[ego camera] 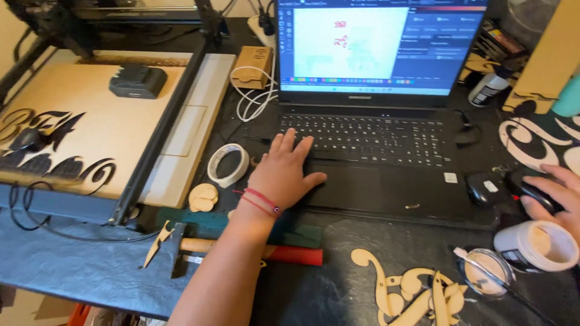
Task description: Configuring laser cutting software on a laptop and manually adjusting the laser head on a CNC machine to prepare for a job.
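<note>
Meanwhile, both hands rest at a black laptop (pixel 374 139) on a dark counter (pixel 338 284).

Left hand (pixel 284 175) lies flat with fingers spread on the lower left of the keyboard and the palm rest, a red string bracelet (pixel 261 201) at the wrist. Right hand (pixel 556 196) curls loosely over a black mouse (pixel 527 188) at the laptop's right, just above an open white jar (pixel 536 246). A roll of white tape (pixel 228 164) sits left of the left hand; a red-handled hammer (pixel 241 250) lies under the forearm, and pale wooden scroll cutouts (pixel 411 293) lie nearer the counter's edge.
</note>
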